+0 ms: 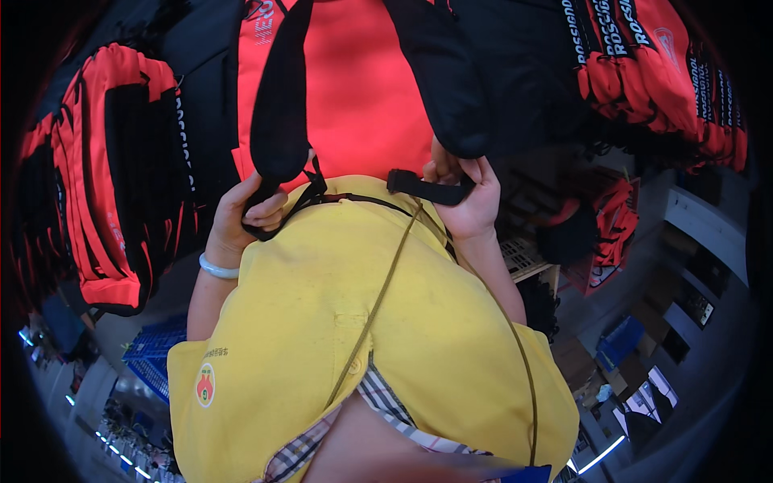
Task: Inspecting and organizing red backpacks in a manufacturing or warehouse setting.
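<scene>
Red bag x1, top ctr of view, right in front of person's yellow apron, lower part partly hidden by it. 2 blk shoulder straps on bag: L strap & R strap, both running down to the hands. 2 hands in view. L hand: fingers closed, gripping blk strap material at lower end of L strap; 1 pale bracelet on that wrist. R hand: fingers curled at lower end of R strap, gripping 1 blk webbing piece that runs twd the middle; exact pinch partly hidden. 2 lengths brown cord over apron. Around: 1 big red/blk bag at L, more behind it, can't count; pile of red/blk bags top R, several, overlapping, no exact ct. 1 blue crate lower L, 1 beige crate near R forearm
</scene>
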The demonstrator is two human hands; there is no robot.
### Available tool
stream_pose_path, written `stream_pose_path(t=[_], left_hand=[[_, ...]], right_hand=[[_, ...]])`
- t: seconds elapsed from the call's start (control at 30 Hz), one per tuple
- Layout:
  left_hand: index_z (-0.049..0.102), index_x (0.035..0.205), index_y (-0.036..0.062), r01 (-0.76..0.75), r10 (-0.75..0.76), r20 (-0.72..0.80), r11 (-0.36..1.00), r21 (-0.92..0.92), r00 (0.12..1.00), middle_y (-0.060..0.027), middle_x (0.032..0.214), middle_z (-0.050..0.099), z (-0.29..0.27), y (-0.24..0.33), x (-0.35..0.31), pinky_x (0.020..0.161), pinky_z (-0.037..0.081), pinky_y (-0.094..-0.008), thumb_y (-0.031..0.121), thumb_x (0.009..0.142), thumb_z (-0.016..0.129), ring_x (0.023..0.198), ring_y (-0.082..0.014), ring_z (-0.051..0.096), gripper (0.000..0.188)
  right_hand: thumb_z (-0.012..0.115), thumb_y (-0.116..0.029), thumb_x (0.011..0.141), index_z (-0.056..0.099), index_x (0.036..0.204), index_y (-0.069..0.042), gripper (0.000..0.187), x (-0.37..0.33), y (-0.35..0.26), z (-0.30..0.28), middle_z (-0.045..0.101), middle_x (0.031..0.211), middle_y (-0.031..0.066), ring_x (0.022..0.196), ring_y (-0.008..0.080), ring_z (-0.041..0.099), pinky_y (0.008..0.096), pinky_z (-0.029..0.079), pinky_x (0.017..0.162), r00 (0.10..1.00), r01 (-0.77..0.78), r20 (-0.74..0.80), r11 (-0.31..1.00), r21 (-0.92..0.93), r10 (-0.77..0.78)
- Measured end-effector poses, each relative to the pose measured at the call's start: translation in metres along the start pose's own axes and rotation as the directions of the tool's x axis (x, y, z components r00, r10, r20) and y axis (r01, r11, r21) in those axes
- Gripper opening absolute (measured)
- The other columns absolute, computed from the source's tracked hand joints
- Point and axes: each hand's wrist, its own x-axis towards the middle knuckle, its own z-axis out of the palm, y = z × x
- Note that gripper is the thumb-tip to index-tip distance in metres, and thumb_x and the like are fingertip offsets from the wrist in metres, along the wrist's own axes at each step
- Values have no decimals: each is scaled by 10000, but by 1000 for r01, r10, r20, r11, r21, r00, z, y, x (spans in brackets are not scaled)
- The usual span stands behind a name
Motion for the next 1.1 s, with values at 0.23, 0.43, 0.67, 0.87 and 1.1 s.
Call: stream_pose_path(t=[0.23,0.43,0.67,0.87,1.1], left_hand=[[501,1296,27,-65,294,-432,880,470,852,89,577,375,10,36,-64,406,188,-164,262,1011,456,420,13,290,372],[615,1046,43,373,666,-494,331,867,559,87,657,476,30,23,-88,493,252,-187,161,932,628,558,-3,380,165],[644,934,25,129,801,-243,206,970,547,-4,648,584,-111,26,61,506,365,-252,231,978,567,522,-74,464,223],[611,1163,31,159,577,-336,335,929,745,35,680,539,-68,26,44,528,348,-188,236,927,649,559,-23,447,316],[657,922,51,254,376,-586,642,723,718,55,705,498,-104,-61,-69,647,373,-189,158,903,662,715,-29,493,109]], right_hand=[[356,-511,1004,515,757,-87,516,-9,-22,2,701,911,113,784,156,610,257,405,536,945,0,-266,812,-583,-192],[522,-214,983,555,1165,18,296,-27,-32,-67,679,788,89,435,31,389,186,283,406,931,-339,-364,283,-897,-39],[523,-158,986,528,1216,-25,266,139,-17,-43,637,817,16,556,38,434,207,377,513,967,179,118,274,-945,-224],[596,-151,945,505,1255,4,359,94,-38,-15,680,823,79,621,88,564,217,441,620,997,0,-16,200,-980,-75],[680,-134,888,620,1092,5,254,-38,-12,-162,655,859,42,808,76,588,240,465,751,914,-263,-343,325,-908,-218]])
